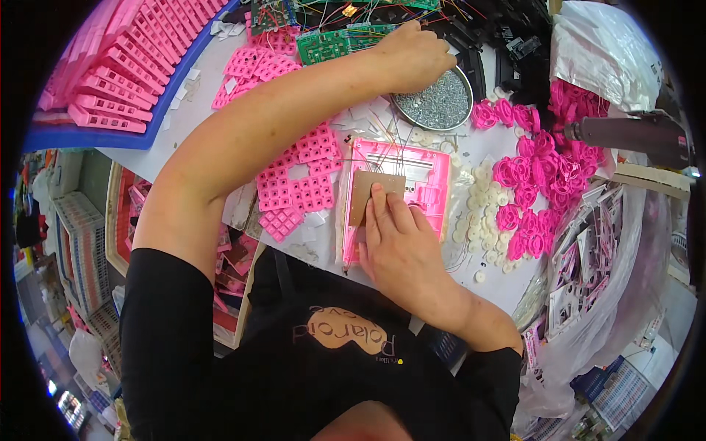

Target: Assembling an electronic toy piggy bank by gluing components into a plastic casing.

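Note:
My left hand (pixel 412 55) reaches far forward, fingers curled down into a round metal dish of small screws (pixel 441 103); the fingertips are hidden. My right hand (pixel 401 246) lies flat on a brown circuit board (pixel 371 187) and presses it onto a pink plastic housing (pixel 430 173) at the middle of the white table. Thin wires run from the board across the housing.
Pink rubber keypad mats (pixel 294 187) lie left of the housing. White round pieces (pixel 482 206) and pink ring parts (pixel 533 184) lie right. Green circuit boards (pixel 327 42) sit at the back, a blue tray of pink housings (pixel 110 81) back left, a power screwdriver (pixel 632 136) hangs at the right.

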